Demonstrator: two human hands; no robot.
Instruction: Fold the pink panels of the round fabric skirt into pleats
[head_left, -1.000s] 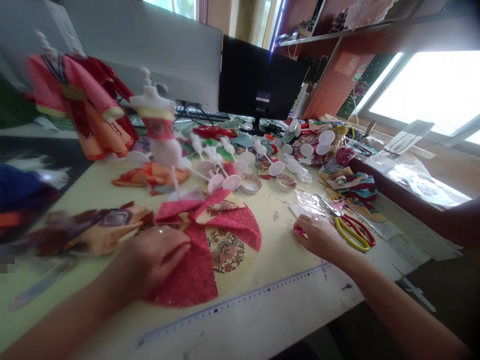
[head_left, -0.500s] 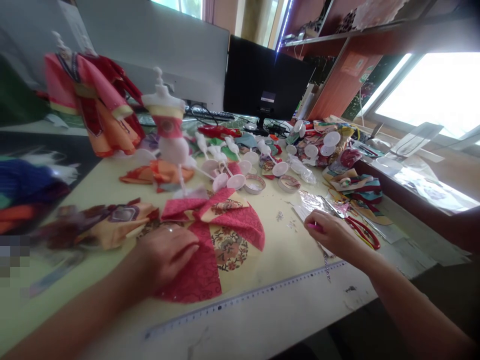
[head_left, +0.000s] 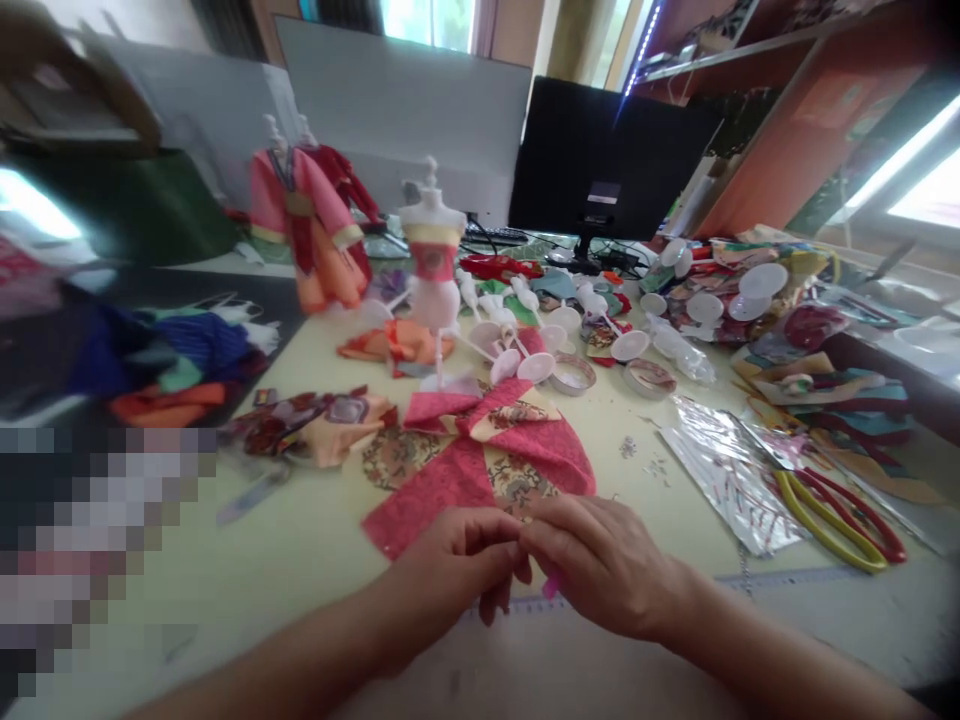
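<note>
My left hand and my right hand meet at the fingertips above the near edge of a small red doll skirt with cream floral panels. Thumb and finger of the left hand are pinched; whatever lies between them is hidden. A small bright pink thing pokes out under the curled fingers of the right hand, its kind unclear. The skirt lies spread flat on the table. Behind it a white doll-sized dress form stands upright, wearing a red and cream band.
Right of my hands lie a clear plastic bag and scissors with red and yellow handles. Tiny metallic bits are scattered nearby. Tape rolls, a ruler and fabric scraps lie around. A dark monitor stands behind.
My right hand has come left from beside the scissors, with the pink thing. My left hand has moved off the skirt to meet it. The view has turned left.
</note>
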